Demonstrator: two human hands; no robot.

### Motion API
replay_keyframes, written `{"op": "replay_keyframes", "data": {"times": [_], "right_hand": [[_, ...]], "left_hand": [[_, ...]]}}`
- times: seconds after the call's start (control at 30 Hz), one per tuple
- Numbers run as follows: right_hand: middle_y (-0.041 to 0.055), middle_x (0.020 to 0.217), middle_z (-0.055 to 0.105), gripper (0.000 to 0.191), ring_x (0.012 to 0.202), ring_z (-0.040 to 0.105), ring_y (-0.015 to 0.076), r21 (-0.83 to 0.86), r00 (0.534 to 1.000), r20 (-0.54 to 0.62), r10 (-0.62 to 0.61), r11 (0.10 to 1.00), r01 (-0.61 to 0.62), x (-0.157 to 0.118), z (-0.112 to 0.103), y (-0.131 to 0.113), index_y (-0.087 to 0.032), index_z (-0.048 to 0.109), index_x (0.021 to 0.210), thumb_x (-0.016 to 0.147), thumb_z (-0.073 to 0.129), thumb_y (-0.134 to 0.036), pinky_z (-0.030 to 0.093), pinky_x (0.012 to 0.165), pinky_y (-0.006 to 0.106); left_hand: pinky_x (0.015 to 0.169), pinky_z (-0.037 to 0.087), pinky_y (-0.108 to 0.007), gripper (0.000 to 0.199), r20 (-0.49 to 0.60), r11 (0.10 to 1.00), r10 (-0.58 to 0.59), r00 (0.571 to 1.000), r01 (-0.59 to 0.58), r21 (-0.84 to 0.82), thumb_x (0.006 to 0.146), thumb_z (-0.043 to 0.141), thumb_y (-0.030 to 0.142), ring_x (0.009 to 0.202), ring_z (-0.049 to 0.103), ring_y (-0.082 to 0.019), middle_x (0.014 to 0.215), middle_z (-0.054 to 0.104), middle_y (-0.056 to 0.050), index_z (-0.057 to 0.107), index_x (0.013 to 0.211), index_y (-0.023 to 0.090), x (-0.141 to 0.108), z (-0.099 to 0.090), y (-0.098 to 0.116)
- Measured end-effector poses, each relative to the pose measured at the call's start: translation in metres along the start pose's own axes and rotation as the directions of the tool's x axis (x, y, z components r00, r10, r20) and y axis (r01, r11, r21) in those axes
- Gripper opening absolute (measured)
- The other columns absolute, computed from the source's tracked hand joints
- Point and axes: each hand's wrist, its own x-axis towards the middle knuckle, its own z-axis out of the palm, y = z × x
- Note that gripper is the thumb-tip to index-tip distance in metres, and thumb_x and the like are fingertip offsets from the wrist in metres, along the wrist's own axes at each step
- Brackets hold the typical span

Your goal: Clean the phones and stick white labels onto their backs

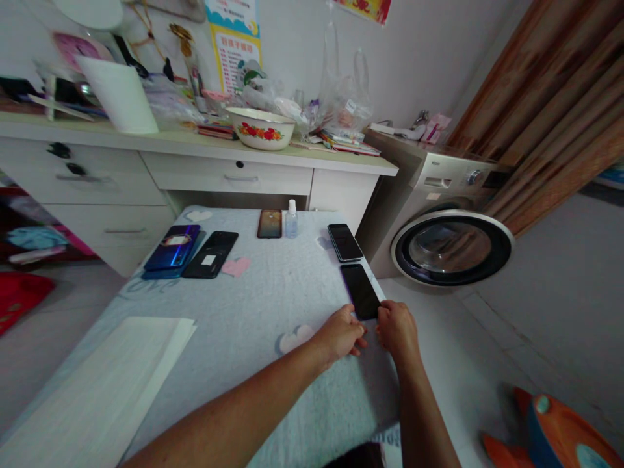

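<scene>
A black-screened smartphone (pixel 359 291) lies at the right edge of the cloth-covered table. My left hand (pixel 340 333) is at its near left corner, fingers curled and thumb against the edge. At the near right corner, my right hand (pixel 398 330) grips the phone with closed fingers, some of them hidden. Just beyond it rests a second dark smartphone (pixel 344 242). A small clear spray bottle (pixel 291 221) stands at the far side beside a brownish phone (pixel 270 223). Over on the left are a black phone (pixel 211 255) and a shiny blue phone (pixel 173 248).
White folded sheets (pixel 107 383) cover the table's near left. Behind the table is a white cabinet (pixel 224 172) bearing a flowered enamel bowl (pixel 262 129) and plastic bags. A washing machine (pixel 448 214) stands at right, with an orange-and-blue object (pixel 560 432) on the floor.
</scene>
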Motion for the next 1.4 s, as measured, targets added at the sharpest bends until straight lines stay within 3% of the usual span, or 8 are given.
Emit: {"op": "replay_keyframes", "data": {"times": [0.33, 0.5, 0.7, 0.83, 0.93, 1.07, 1.17, 1.4], "right_hand": [[0.0077, 0.072, 0.062, 0.032, 0.068, 0.057, 0.0156, 0.050, 0.999, 0.030, 0.023, 0.998, -0.025, -0.001, -0.001, 0.003, -0.013, 0.071, 0.097, 0.082, 0.044, -0.019, 0.035, 0.063, 0.024], [0.0111, 0.085, 0.063, 0.032, 0.074, 0.057, 0.0168, 0.085, 0.997, -0.071, 0.000, 0.996, 0.006, -0.001, -0.014, -0.007, -0.011, 0.068, 0.098, 0.082, 0.042, -0.021, 0.037, 0.067, 0.025], [0.0076, 0.080, 0.062, 0.020, 0.074, 0.055, 0.0178, 0.237, 0.984, -0.065, -0.169, 0.955, 0.179, -0.001, -0.027, -0.070, -0.016, 0.061, 0.085, 0.077, 0.043, -0.019, 0.036, 0.064, 0.025], [0.0039, 0.075, 0.058, 0.012, 0.071, 0.052, 0.0161, 0.284, 0.919, -0.043, -0.392, 0.877, 0.387, -0.003, -0.014, -0.120, -0.017, 0.057, 0.080, 0.074, 0.047, -0.015, 0.035, 0.065, 0.025], [0.0038, 0.080, 0.057, 0.011, 0.074, 0.052, 0.0161, 0.329, 0.848, -0.020, -0.529, 0.798, 0.505, -0.006, 0.006, -0.144, -0.017, 0.056, 0.082, 0.076, 0.049, -0.012, 0.035, 0.068, 0.026], [0.0056, 0.087, 0.055, 0.017, 0.083, 0.052, 0.0176, 0.362, 0.800, -0.047, -0.598, 0.736, 0.572, -0.010, 0.034, -0.157, -0.017, 0.059, 0.084, 0.079, 0.047, -0.008, 0.038, 0.076, 0.027], [0.0065, 0.088, 0.054, 0.020, 0.088, 0.050, 0.0190, 0.370, 0.781, -0.084, -0.619, 0.708, 0.601, -0.013, 0.047, -0.156, -0.017, 0.061, 0.086, 0.081, 0.046, -0.006, 0.039, 0.081, 0.029], [0.0067, 0.088, 0.053, 0.021, 0.087, 0.049, 0.0195, 0.379, 0.763, -0.099, -0.639, 0.685, 0.622, -0.018, 0.053, -0.152, -0.017, 0.062, 0.087, 0.081, 0.045, -0.006, 0.040, 0.082, 0.030]], "left_hand": [[0.048, 0.042, -0.020, 0.053, 0.031, 0.999, 0.046, 0.998, -0.047, 0.029, 0.077, 0.050, 0.008, 0.064, 0.058, -0.011, 0.082, 0.055, 0.000, 0.041, 0.128, 0.012, -0.005, 0.001, 0.000], [0.051, 0.042, -0.021, 0.071, 0.006, 0.999, 0.045, 0.999, -0.045, 0.016, 0.074, 0.053, 0.010, 0.065, 0.058, -0.012, 0.085, 0.057, -0.001, 0.027, 0.141, 0.012, -0.009, -0.008, -0.001], [0.057, 0.043, -0.022, 0.073, -0.115, 0.991, 0.118, 0.986, -0.110, 0.070, 0.074, 0.054, 0.013, 0.067, 0.058, -0.012, 0.088, 0.060, -0.002, 0.026, 0.142, 0.013, -0.030, -0.044, 0.015], [0.061, 0.045, -0.023, 0.062, -0.272, 0.958, 0.245, 0.930, -0.191, 0.212, 0.077, 0.051, 0.017, 0.070, 0.060, -0.013, 0.093, 0.062, -0.004, 0.033, 0.137, 0.014, -0.044, -0.088, 0.023], [0.071, 0.047, -0.027, 0.050, -0.365, 0.825, 0.402, 0.840, -0.160, 0.542, 0.080, 0.050, 0.021, 0.076, 0.061, -0.015, 0.102, 0.062, -0.006, 0.045, 0.129, 0.014, -0.053, -0.133, 0.025], [0.097, 0.039, -0.035, 0.045, -0.389, 0.438, 0.578, 0.717, 0.130, 0.890, 0.080, 0.050, 0.025, 0.110, 0.053, -0.025, 0.119, 0.058, -0.013, 0.052, 0.122, 0.011, -0.065, -0.193, 0.030], [0.100, 0.034, -0.041, 0.045, -0.436, 0.239, 0.582, 0.686, 0.369, 0.898, 0.082, 0.048, 0.031, 0.117, 0.047, -0.031, 0.123, 0.056, -0.016, 0.054, 0.121, 0.011, -0.072, -0.227, 0.034], [0.087, 0.039, -0.046, 0.054, -0.590, 0.142, 0.531, 0.608, 0.623, 0.769, 0.081, 0.046, 0.051, 0.112, 0.045, -0.040, 0.121, 0.055, -0.021, 0.058, 0.116, 0.011, -0.068, -0.261, 0.031]]}}
